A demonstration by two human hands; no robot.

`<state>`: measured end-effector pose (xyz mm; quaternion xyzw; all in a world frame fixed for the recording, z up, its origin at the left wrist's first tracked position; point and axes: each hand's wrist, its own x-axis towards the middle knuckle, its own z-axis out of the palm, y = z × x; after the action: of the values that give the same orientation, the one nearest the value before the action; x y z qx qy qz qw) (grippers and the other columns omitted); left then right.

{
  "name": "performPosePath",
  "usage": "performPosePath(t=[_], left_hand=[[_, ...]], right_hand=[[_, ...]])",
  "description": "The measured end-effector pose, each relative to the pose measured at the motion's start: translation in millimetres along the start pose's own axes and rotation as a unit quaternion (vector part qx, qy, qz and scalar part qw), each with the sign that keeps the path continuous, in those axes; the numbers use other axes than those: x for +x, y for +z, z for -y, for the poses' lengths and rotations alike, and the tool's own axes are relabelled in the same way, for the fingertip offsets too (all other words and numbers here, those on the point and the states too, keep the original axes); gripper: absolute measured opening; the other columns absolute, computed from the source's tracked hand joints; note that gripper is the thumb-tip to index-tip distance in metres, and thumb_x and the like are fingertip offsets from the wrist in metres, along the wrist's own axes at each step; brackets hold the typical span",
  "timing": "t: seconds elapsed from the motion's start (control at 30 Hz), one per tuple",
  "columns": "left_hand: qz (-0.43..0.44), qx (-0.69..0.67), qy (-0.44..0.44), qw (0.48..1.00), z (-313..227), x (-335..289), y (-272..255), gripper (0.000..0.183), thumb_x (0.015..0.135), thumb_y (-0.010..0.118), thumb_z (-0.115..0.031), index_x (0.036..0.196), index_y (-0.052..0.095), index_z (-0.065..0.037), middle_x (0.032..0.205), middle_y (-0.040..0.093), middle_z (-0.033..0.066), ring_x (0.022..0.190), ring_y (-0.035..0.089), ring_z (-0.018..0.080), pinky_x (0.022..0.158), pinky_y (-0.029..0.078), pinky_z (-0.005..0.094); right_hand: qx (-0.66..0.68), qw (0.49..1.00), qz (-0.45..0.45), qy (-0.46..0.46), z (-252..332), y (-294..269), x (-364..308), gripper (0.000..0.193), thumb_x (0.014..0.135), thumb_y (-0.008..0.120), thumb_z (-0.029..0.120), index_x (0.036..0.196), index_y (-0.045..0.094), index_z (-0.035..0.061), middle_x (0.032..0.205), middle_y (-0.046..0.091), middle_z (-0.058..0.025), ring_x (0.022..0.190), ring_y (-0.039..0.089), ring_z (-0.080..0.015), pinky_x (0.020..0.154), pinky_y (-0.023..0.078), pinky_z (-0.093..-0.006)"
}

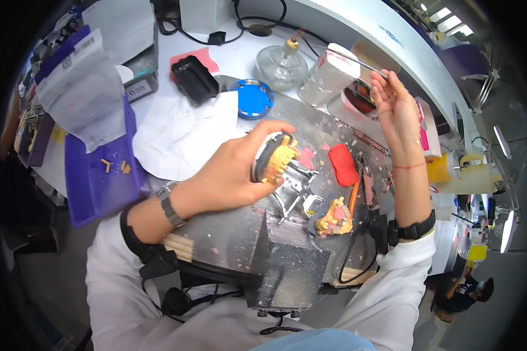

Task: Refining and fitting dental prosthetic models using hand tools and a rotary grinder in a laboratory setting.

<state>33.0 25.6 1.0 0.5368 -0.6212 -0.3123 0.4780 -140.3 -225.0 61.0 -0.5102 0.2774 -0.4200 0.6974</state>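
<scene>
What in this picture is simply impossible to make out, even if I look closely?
All in the head view:
Underside of the yellow dental model: hidden by the left hand and the model's own bulk.
Near end of the thin metal rod: covered by the fingers of the right hand.
Small tan pieces in the purple tray: too small to identify.
Light-blue fabric: cut off by the lower edge.

Bright, cool-white light is filling the middle of the view, while the fisheye rim is fading to black. Ceiling panels (452,23) at upper right and lamps (507,231) at far right are glowing white. The metal frame (293,188) is glinting, the white sheet (181,137) is nearly washing out, and the far background is looking soft.
</scene>
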Motion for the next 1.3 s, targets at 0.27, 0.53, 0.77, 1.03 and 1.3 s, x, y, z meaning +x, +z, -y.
performPosePath(t=[0.27, 0.53, 0.77, 1.03, 1.3], left_hand=[[-0.004, 0.049, -0.006, 0.999, -4, 3, -2, 0.063, 0.073, 0.074, -0.005, 0.128, 0.043, -0.005, 0.117, 0.061, 0.0140, 0.108, 0.063, 0.0266, 0.090, 0.048, 0.0323], [-0.019, 0.066, 0.022, 0.997, -2, 2, -4, 0.063, 0.069, 0.077, -0.006, 0.123, 0.044, -0.003, 0.115, 0.061, 0.0141, 0.105, 0.063, 0.0252, 0.090, 0.049, 0.0316], [-0.042, 0.067, 0.041, 0.996, 1, 2, 1, 0.061, 0.069, 0.076, -0.009, 0.121, 0.044, -0.005, 0.108, 0.063, 0.0149, 0.099, 0.065, 0.0306, 0.084, 0.050, 0.0341], [-0.010, 0.020, 0.003, 1.000, -1, 3, 3, 0.065, 0.072, 0.074, -0.002, 0.127, 0.040, -0.003, 0.121, 0.054, 0.0118, 0.113, 0.055, 0.0191, 0.098, 0.041, 0.0309], [-0.016, 0.011, 0.005, 1.000, 4, 0, 2, 0.066, 0.072, 0.073, -0.003, 0.129, 0.040, 0.000, 0.123, 0.054, 0.0121, 0.114, 0.052, 0.0174, 0.100, 0.039, 0.0298]], right_hand=[[-0.008, 0.999, -0.036, -0.009, -21, 18, 20, 0.023, 0.098, 0.053, 0.017, 0.103, 0.058, -0.0042, 0.089, 0.062, -0.0101, 0.075, 0.058, -0.0133, 0.070, 0.051, -0.0260], [-0.263, 0.950, 0.061, 0.154, -18, 4, -47, 0.025, 0.092, 0.063, 0.026, 0.089, 0.062, 0.0008, 0.071, 0.060, -0.0017, 0.063, 0.057, -0.0103, 0.064, 0.049, -0.0228], [-0.585, 0.778, 0.222, -0.057, -45, -6, -95, 0.021, 0.077, 0.076, 0.011, 0.096, 0.070, 0.0023, 0.076, 0.065, -0.0058, 0.066, 0.060, -0.0108, 0.059, 0.048, -0.0255], [-0.589, 0.770, 0.189, -0.160, -35, -18, -108, 0.013, 0.080, 0.071, 0.007, 0.088, 0.065, -0.0007, 0.078, 0.065, -0.0096, 0.067, 0.063, -0.0139, 0.062, 0.049, -0.0260], [-0.464, 0.873, 0.085, -0.123, 12, -18, -203, 0.020, 0.072, 0.076, -0.004, 0.090, 0.067, -0.0038, 0.082, 0.069, -0.0116, 0.075, 0.066, -0.0177, 0.069, 0.052, -0.0269]])
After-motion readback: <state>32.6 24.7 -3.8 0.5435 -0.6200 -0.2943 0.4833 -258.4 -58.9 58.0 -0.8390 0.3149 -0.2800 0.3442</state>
